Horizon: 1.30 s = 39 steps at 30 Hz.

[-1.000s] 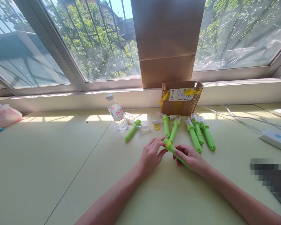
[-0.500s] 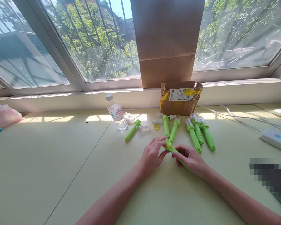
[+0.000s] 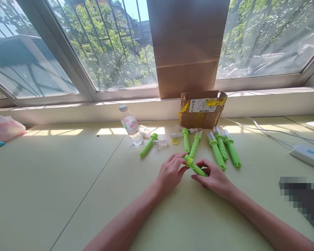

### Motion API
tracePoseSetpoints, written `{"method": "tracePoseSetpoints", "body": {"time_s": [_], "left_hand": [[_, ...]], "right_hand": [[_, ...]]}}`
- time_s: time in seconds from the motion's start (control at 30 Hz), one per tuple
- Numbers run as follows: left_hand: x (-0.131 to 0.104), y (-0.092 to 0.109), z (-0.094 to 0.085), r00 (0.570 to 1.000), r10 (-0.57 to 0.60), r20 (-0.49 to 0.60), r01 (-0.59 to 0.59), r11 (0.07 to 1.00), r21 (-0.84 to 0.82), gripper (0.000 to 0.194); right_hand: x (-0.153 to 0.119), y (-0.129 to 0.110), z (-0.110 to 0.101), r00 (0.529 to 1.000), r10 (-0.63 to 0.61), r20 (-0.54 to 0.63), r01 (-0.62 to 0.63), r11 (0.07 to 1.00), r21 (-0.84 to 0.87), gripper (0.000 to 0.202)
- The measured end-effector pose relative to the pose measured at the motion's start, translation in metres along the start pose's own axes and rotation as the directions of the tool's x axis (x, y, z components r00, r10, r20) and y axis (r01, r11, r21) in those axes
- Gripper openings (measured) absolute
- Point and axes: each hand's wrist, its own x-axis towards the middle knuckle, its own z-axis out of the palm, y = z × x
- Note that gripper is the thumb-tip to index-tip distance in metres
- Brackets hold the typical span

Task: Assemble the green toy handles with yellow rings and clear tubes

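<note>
My left hand (image 3: 172, 170) pinches the upper end of a green plastic handle (image 3: 197, 169), which has a ribbed neck and a yellow ring. Around the handle's lower end curls my right hand (image 3: 214, 177), its thumb below and its fingers above. Just beyond lie two more green handles, one bare-topped (image 3: 186, 141) and one with a clear ribbed cap (image 3: 195, 143). To the right are several capped green handles (image 3: 219, 148). A loose yellow ring (image 3: 175, 141), a clear cap (image 3: 160, 143) and another green handle (image 3: 148, 145) rest to the left.
A water bottle (image 3: 132, 127) stands at the back, left of an open cardboard box (image 3: 201, 116). White cables lead to a power strip (image 3: 307, 153) at the right. A dark blurred object (image 3: 303, 198) lies at the right edge, a pink bag (image 3: 6, 128) at the far left.
My right hand has slid down the handle to its lower end, the thumb dropping below it and exposing more of the handle. My left hand keeps its pinch near the yellow ring.
</note>
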Motion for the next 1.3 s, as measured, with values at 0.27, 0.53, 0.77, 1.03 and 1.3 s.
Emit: {"method": "tracePoseSetpoints", "body": {"time_s": [0.27,0.53,0.77,1.03,1.3], "left_hand": [[0.0017,0.0007,-0.0026,0.999,-0.029,0.027,0.030,0.999,-0.036,0.012],[0.0001,-0.0001,-0.0017,1.000,-0.025,-0.003,0.025,1.000,-0.009,0.011],[-0.0011,-0.0039,-0.0019,0.998,-0.057,0.013,0.057,0.998,-0.021,0.011],[0.0005,-0.0026,-0.0028,0.998,-0.062,0.026,0.063,0.997,-0.039,0.008],[0.0012,0.0000,-0.0046,0.996,-0.077,0.048,0.079,0.996,-0.051,0.013]], "right_hand": [[0.0026,-0.0028,-0.0026,0.995,0.006,0.102,-0.011,0.999,0.051,0.030],[0.0035,-0.0012,-0.0045,0.987,-0.041,0.156,0.027,0.995,0.091,0.034],[0.0037,-0.0042,-0.0045,0.984,-0.037,0.173,0.025,0.997,0.070,0.043],[0.0029,-0.0026,-0.0010,0.997,0.018,0.073,-0.024,0.997,0.077,0.037],[0.0029,0.0024,0.0018,1.000,-0.003,0.017,0.001,0.993,0.114,0.029]]}}
